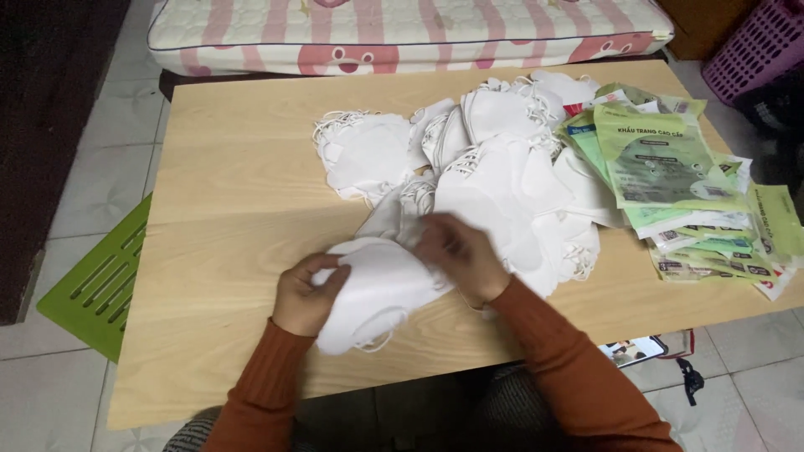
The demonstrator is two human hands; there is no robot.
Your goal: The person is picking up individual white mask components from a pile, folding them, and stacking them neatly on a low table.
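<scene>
A small stack of white folded fabric face masks [377, 293] is gripped at both ends: left hand [306, 293] fingers closed on its left edge, right hand [461, 255] fingers closed on its right, low over the pale wooden worktop [226, 167]. Behind, a loose heap of white masks [469, 159] is left unsorted. Beside it, flat green printed packets [670, 167] are seen piled.

There's a fanned-out stack of flat green packets [670, 167] on the right side of the bench [234, 167], rectangular, light green with white and darker patches. Below the bench edge a phone screen [635, 350] peeks out, lit and colourful.
</scene>
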